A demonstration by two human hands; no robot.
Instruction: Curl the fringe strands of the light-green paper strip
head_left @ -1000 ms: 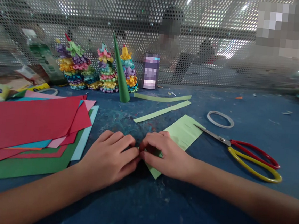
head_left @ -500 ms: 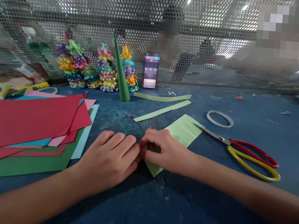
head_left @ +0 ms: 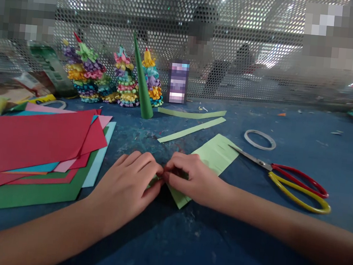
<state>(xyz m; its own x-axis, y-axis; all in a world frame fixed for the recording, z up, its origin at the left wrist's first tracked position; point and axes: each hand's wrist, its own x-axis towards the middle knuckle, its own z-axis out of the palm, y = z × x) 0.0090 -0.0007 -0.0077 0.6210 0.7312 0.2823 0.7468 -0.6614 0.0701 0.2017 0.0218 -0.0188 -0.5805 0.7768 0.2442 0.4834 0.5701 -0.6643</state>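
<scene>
Pinching a small piece of light green paper (head_left: 153,182), the left grip (head_left: 128,184) and right grip (head_left: 195,177) meet fingertip to fingertip over the bench (head_left: 209,251). Piece sits right at the fingertips, showing in the gap under the left fingers; both grips closed on it. Can't tell from here whether it's joined to the light green sheet (head_left: 216,152), which lies under the right grip and runs off to the far right.

Versus half a second ago: left fingers less curled, thumb parted from them, so the green piece now shows where it was hidden. Right grip about the same; sheet and scissors unmoved on the bench.

Counts: one light green sheet; two loose strips, far (head_left: 193,115) and near (head_left: 192,129), beyond the hands; one pair of scissors (head_left: 264,165), right, tips on the sheet's far end; one white ring (head_left: 258,147), just beyond the scissors; one plain green cone (head_left: 142,86), far; at least four frilled paper trees (head_left: 126,80) around it; one stack of coloured paper (head_left: 39,141), left, sheets overlapping, can't count.
</scene>
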